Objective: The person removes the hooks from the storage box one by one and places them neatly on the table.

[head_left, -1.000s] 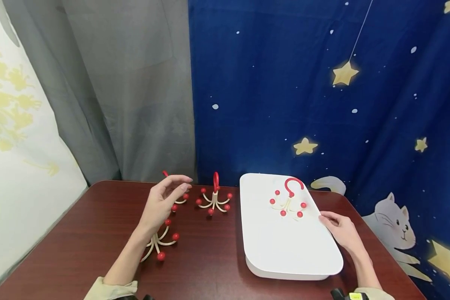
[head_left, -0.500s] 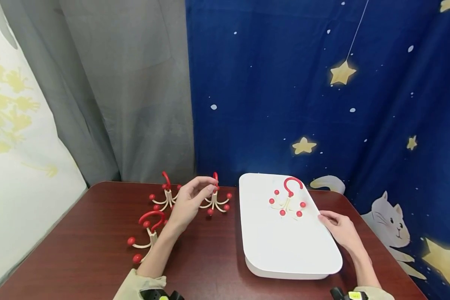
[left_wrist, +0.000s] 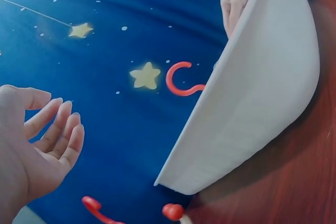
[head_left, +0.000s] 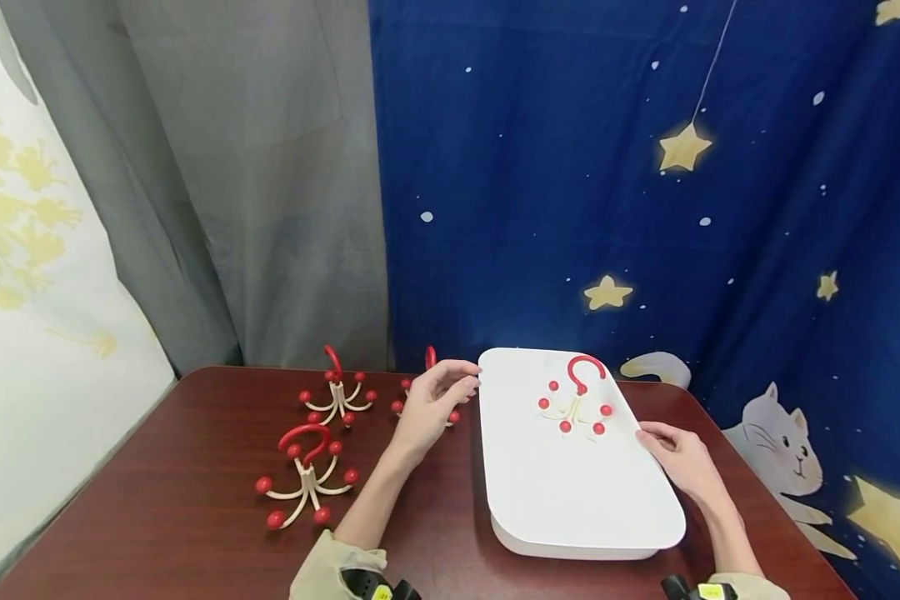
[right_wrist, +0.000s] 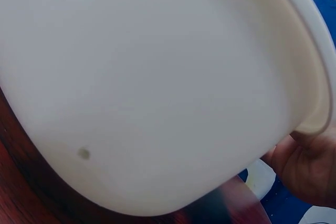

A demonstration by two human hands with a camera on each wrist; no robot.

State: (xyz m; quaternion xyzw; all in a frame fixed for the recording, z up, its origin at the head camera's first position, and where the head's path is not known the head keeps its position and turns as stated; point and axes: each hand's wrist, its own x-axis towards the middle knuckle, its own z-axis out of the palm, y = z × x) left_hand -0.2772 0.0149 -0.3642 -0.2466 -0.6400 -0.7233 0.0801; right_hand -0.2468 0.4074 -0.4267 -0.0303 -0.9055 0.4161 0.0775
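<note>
A white basin point(head_left: 570, 547) with rounded corners stands on the table to the right. Inside it is a cream hanger with a red hook point(head_left: 588, 360) and red ball tips; in the left wrist view its hook point(left_wrist: 170, 83) pokes above the rim. My right hand point(head_left: 682, 467) grips the basin's right rim. My left hand point(head_left: 426, 417) hovers near the basin's far left corner, fingers loosely bent, holding nothing. Behind it, a hanger of the same kind is partly hidden, its red hook point(head_left: 431, 358) showing. Two more hangers stand farther left, one in front point(head_left: 307, 479) and one behind point(head_left: 337, 398).
The dark red wooden table point(head_left: 172, 500) reaches back to a grey curtain point(head_left: 270, 208) and a blue starry curtain point(head_left: 510, 208). A white cloth point(head_left: 37, 375) with yellow print hangs along the left side.
My left hand has moved right, from above the left hangers, past the back middle one, to the basin's left edge. My right hand and the basin have stayed put.
</note>
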